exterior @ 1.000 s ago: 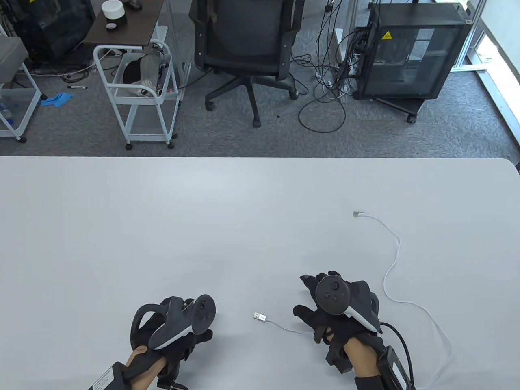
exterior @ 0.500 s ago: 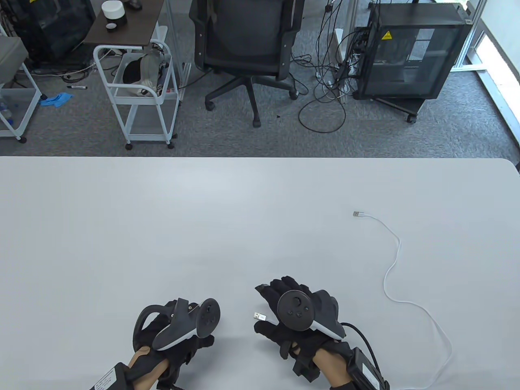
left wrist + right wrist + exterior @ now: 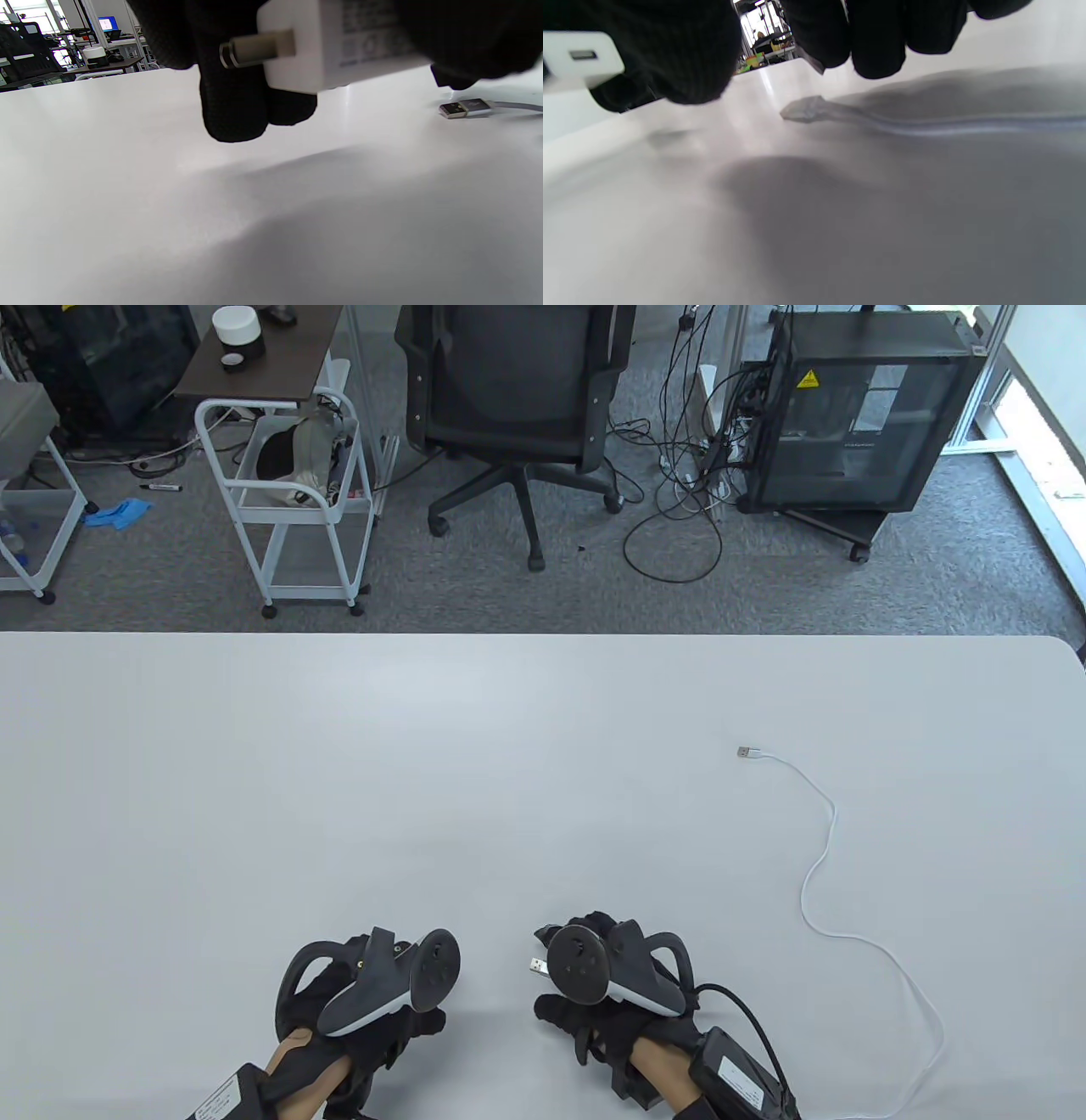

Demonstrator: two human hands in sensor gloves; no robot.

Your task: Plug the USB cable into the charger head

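My left hand (image 3: 407,1031) grips the white charger head (image 3: 339,46) a little above the table (image 3: 339,772), its metal prongs (image 3: 258,53) pointing left in the left wrist view. Its USB port (image 3: 581,55) shows in the right wrist view. The white USB cable (image 3: 819,865) lies on the table with its USB-A plug (image 3: 540,965) just right of my left hand. My right hand (image 3: 556,976) hovers over that plug (image 3: 804,112) with thumb and fingers (image 3: 878,46) spread above it, not touching. The plug also shows in the left wrist view (image 3: 464,108).
The cable loops right toward the table's front edge (image 3: 933,1035), and its small far connector (image 3: 745,751) lies mid-right. An office chair (image 3: 517,398) and a white cart (image 3: 288,492) stand on the floor beyond the far edge.
My right hand has moved left along the cable and turned, and now sits over the USB-A plug. My left hand, holding the charger head, shifted slightly right and then stayed.
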